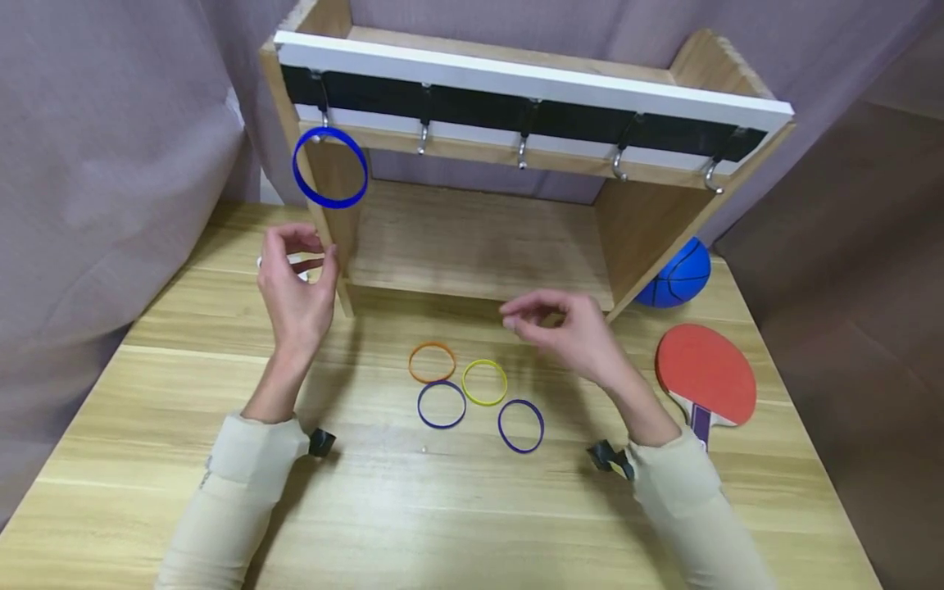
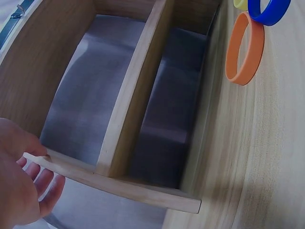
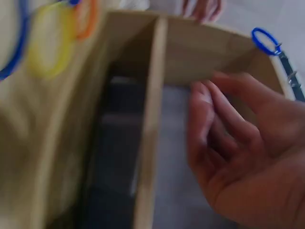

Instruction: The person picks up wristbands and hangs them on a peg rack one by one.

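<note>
My left hand (image 1: pixel 298 283) grips the edge of the left side board of a wooden rack (image 1: pixel 479 238), thumb inside and fingers outside in the left wrist view. A blue wristband (image 1: pixel 335 203) hangs on the leftmost metal hook, above that hand. My right hand (image 1: pixel 568 332) hovers in front of the rack's lower right part, fingers loosely bent with nothing between them. Flat on the table lie an orange wristband (image 2: pixel 245 78), a yellow wristband (image 1: pixel 484 403) and two dark blue ones, between the two hands.
Several other hooks (image 1: pixel 424 138) along the rack's black strip hold nothing. A blue ball (image 1: pixel 678 274) sits by the rack's right side, with a red table tennis bat (image 1: pixel 705 373) in front of it. Grey curtains (image 1: pixel 111 123) surround the wooden table (image 1: pixel 413 524).
</note>
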`<action>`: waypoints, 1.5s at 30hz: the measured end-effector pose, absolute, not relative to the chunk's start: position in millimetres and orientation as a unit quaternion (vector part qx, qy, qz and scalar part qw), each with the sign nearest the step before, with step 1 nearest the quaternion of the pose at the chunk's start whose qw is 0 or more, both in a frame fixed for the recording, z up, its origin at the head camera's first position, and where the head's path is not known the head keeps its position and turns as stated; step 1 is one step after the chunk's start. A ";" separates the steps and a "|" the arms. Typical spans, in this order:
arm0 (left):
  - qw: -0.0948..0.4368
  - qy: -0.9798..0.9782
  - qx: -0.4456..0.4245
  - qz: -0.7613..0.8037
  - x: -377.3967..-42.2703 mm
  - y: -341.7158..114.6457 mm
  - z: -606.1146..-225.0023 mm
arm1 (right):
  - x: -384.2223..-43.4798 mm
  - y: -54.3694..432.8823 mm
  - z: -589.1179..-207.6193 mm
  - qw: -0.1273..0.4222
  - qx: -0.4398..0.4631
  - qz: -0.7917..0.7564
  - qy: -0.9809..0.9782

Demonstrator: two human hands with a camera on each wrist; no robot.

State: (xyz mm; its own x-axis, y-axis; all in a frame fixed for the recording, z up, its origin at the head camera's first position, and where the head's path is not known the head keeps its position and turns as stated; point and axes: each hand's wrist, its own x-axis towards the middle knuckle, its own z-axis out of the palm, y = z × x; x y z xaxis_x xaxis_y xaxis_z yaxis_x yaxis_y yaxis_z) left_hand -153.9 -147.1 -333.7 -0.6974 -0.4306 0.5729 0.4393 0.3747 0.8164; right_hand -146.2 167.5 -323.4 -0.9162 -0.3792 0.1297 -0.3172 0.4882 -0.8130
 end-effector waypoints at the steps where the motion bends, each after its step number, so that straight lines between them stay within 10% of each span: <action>1: 0.390 -0.731 -0.001 -0.560 -153.7 -147.4 -333.7 | -141.8 177.3 -330.3 0.045 -0.212 -0.434 0.874; 15: 0.399 -0.726 0.002 -0.560 -154.0 -150.1 -336.9 | -109.8 212.4 -397.4 0.099 -0.201 -0.268 0.937; 45: 0.401 -0.727 -0.010 -0.557 -155.7 -144.9 -335.9 | -105.9 227.4 -392.0 0.167 -0.227 -0.350 0.893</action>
